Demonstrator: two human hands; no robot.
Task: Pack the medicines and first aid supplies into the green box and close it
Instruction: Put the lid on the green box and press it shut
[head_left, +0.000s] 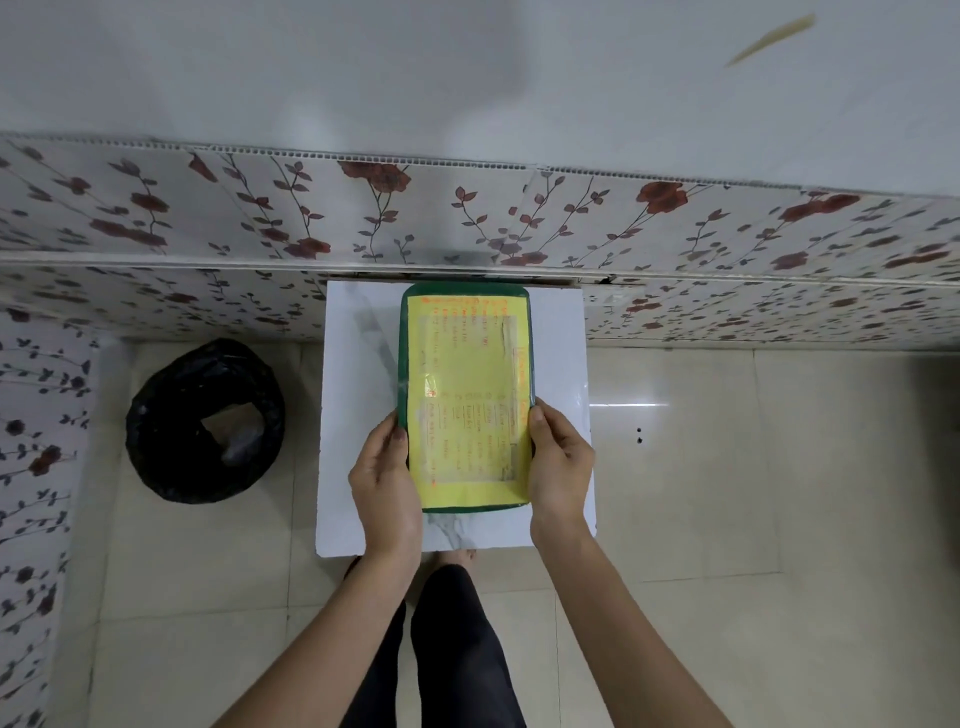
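The green box (466, 397) lies closed at the centre of the white marble-pattern table (353, 415), yellow label up. The left hand (385, 483) grips its 8 o'clock edge; the right hand (558, 467) grips its 4 o'clock edge.

Green box (413, 364) fills the middle of the white table (353, 441), lid on; left hand (384, 488) and right hand (558, 467) clasp its 9 and 3 sides; bare strips at 9, 3, 6; floral wall (519, 223) blocks 12; black bin (205, 421) at far 9.
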